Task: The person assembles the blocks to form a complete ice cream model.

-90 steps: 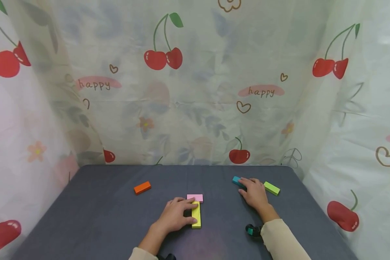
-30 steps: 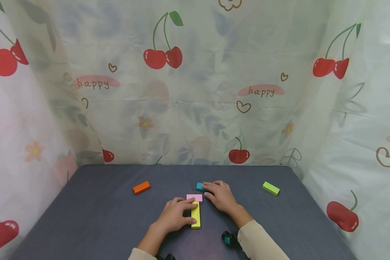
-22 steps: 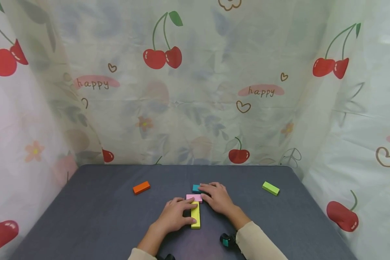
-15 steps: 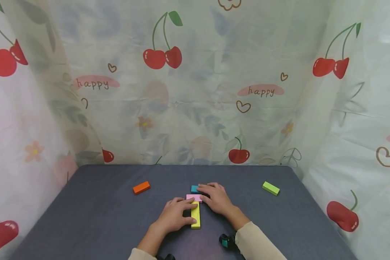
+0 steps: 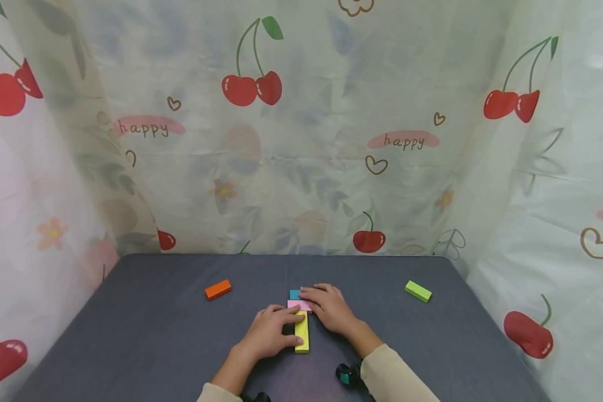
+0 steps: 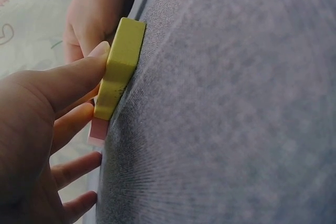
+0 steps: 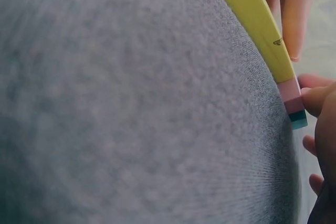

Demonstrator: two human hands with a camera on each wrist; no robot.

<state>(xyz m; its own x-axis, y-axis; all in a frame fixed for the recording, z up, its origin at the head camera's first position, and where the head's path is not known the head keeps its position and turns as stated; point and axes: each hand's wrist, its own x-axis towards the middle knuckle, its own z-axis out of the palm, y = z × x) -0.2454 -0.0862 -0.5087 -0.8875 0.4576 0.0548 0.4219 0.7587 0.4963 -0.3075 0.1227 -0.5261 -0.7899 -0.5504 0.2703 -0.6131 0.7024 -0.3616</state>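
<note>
A yellow block (image 5: 302, 333) lies lengthwise on the dark grey table, its far end against a crosswise pink block (image 5: 296, 304). Beyond the pink one, a blue block (image 5: 294, 294) lies crosswise against it, its right part hidden. My left hand (image 5: 267, 334) holds the yellow block, thumb near its close end, index finger near its far end; another fingertip reaches the pink block. In the left wrist view the thumb (image 6: 79, 77) rests on the yellow block's edge. My right hand (image 5: 331, 309) has its fingers over the blue block and its thumb at the pink block's right end.
An orange block (image 5: 218, 290) lies to the far left on the table (image 5: 156, 335). To the far right lies a lime green block (image 5: 418, 291). A cherry-print curtain (image 5: 301, 167) hangs behind and at both sides of the table.
My right hand has brought the blue block leftward from near the lime green block, then closer until it meets the pink block. My left hand stays on the yellow block.
</note>
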